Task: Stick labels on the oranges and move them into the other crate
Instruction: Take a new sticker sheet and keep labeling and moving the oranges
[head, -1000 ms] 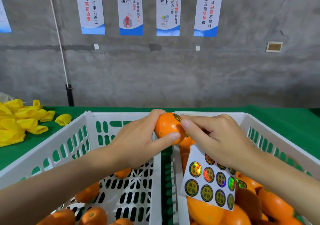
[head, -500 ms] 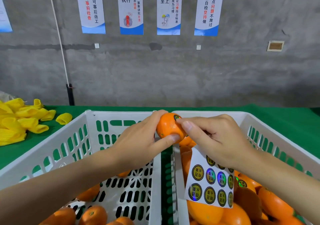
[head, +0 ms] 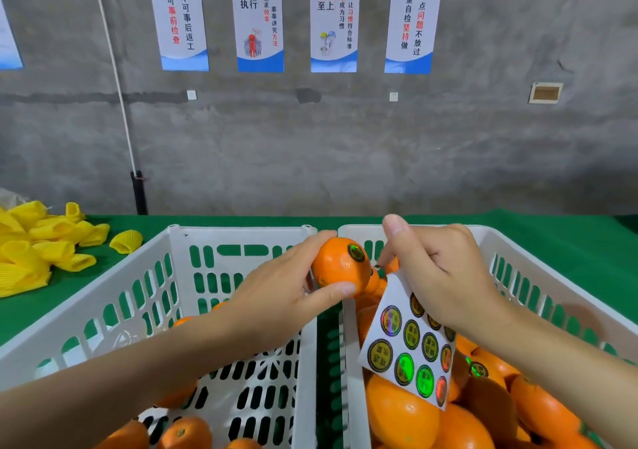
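My left hand [head: 276,296] grips an orange [head: 340,265] above the gap between two white crates. A round dark label [head: 356,251] sits on the orange's upper right side. My right hand [head: 438,272] is just right of the orange, thumb raised off it, its lower fingers holding a white sheet of round shiny labels [head: 411,345] that hangs down. The left crate [head: 103,307] holds a few oranges [head: 186,433] on its slotted floor. The right crate [head: 538,276] is filled with oranges [head: 400,414].
Both crates stand side by side on a green table [head: 41,310]. A heap of yellow foam sleeves [head: 41,245] lies on the table at the far left. A grey concrete wall with posters rises right behind the table.
My right thumb has lifted off the orange and moved up, leaving the label stuck on it. The left hand keeps the orange in about the same place.
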Demonstrator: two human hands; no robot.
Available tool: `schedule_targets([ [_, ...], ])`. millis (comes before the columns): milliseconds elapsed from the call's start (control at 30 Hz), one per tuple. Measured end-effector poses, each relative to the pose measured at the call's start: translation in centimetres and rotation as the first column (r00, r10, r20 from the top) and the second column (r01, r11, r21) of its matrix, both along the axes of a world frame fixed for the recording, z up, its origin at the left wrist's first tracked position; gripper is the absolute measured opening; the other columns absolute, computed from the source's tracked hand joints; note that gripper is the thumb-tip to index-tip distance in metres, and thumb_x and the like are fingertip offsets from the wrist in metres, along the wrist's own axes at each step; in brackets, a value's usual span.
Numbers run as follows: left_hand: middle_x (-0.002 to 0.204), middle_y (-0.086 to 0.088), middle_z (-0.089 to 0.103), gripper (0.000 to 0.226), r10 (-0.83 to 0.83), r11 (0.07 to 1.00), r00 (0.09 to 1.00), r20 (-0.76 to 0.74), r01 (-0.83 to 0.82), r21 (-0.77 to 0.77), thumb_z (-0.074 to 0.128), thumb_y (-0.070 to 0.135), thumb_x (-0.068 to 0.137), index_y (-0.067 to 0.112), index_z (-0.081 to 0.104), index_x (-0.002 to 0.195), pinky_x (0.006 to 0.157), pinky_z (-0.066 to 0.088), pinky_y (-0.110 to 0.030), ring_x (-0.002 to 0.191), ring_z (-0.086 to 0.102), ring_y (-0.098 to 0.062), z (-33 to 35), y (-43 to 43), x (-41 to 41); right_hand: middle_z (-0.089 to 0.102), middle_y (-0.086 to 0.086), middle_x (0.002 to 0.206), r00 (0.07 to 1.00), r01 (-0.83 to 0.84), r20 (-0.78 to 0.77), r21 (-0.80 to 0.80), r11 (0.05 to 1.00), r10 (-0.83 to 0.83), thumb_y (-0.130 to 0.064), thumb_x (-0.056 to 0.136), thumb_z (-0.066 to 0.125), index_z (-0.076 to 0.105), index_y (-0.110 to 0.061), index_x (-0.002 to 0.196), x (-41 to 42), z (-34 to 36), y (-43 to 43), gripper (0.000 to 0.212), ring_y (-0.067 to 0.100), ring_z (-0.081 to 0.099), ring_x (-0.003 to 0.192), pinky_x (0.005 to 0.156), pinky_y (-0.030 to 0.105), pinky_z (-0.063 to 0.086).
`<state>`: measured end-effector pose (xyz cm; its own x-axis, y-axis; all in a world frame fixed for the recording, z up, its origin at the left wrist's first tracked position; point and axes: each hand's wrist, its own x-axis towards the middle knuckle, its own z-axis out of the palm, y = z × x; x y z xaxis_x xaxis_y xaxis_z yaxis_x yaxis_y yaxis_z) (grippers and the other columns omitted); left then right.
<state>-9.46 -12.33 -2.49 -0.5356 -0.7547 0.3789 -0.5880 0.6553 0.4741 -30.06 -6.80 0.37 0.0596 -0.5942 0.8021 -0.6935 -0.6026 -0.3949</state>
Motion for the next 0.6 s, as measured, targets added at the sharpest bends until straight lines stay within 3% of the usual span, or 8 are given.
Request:
schedule_targets([
  [100,0.124,0.033,0.055,0.067,-0.024,0.993,0.995,-0.092,0.034,0.115,0.056,0.083,0.072,0.078,0.019,0.127,0.089,0.054,-0.024,0.101,0.060,0.004,0.1,0.6,-0.5,0.045,-0.002,0.043,0.989,0.018,0.146,0.013,1.000,-0.020,-0.056,0.096,0.029,0.066,-0.016,0.059,-0.7,0.8,-0.5,0.066,0.014,0.051,0.047,0.051,0.037,0.039],
  [200,0.098,0.025,0.068,0.075,-0.062,0.981,0.980,-0.188,0.095,0.169,0.079,0.040,0.082,0.086,0.028,0.112,0.082,0.060,-0.028,0.091,0.068,0.003,0.1,1.0,-1.6,0.045,0.002,0.046,0.961,0.047,0.273,0.017,0.999,-0.050,-0.059,0.095,0.028,0.067,-0.022,0.068,-1.3,1.1,-0.9,0.060,0.014,0.052,0.050,0.053,0.042,0.041],
  [300,0.119,0.034,0.063,0.074,-0.119,0.958,0.947,-0.298,0.189,0.218,0.073,0.018,0.090,0.079,0.039,0.115,0.086,0.060,-0.028,0.101,0.069,0.000,-0.1,1.1,-2.2,0.045,-0.003,0.045,0.955,0.085,0.285,0.005,0.996,-0.083,-0.059,0.096,0.027,0.067,-0.026,0.069,-1.5,1.1,-1.2,0.058,0.010,0.052,0.051,0.055,0.039,0.042],
  [400,0.123,0.027,0.066,0.054,-0.167,0.911,0.889,-0.426,0.305,0.279,0.065,0.007,0.095,0.052,0.057,0.123,0.086,0.056,-0.018,0.113,0.065,-0.001,0.4,1.4,-2.2,0.050,-0.005,0.047,0.961,0.130,0.245,0.019,0.991,-0.131,-0.058,0.098,0.028,0.065,-0.022,0.067,-1.7,0.9,-1.6,0.060,0.011,0.053,0.052,0.054,0.040,0.046],
  [467,0.118,0.019,0.071,0.037,-0.155,0.902,0.893,-0.423,0.302,0.309,0.059,0.008,0.099,0.039,0.066,0.119,0.085,0.055,-0.017,0.114,0.065,-0.003,0.8,1.7,-2.3,0.053,0.001,0.050,0.965,0.185,0.180,0.042,0.982,-0.189,-0.061,0.096,0.025,0.065,-0.015,0.066,-1.6,0.7,-1.9,0.068,0.014,0.055,0.054,0.055,0.042,0.047],
  [533,0.116,0.016,0.072,0.024,-0.120,0.894,0.906,-0.406,0.276,0.354,0.052,0.030,0.102,0.038,0.071,0.114,0.090,0.054,-0.021,0.112,0.065,-0.002,1.2,2.0,-2.4,0.055,0.006,0.053,0.965,0.232,0.103,0.084,0.969,-0.240,-0.066,0.093,0.021,0.065,-0.010,0.069,-1.5,0.4,-2.1,0.076,0.017,0.056,0.055,0.056,0.041,0.048],
  [600,0.119,0.015,0.072,0.046,-0.112,0.855,0.922,-0.370,0.279,0.438,0.041,0.062,0.095,0.035,0.071,0.117,0.101,0.047,-0.022,0.114,0.064,-0.002,1.5,2.2,-2.4,0.055,0.005,0.052,0.953,0.290,0.049,0.123,0.949,-0.298,-0.065,0.095,0.024,0.060,-0.011,0.063,-1.4,-0.1,-2.3,0.072,0.017,0.054,0.055,0.054,0.036,0.046],
])
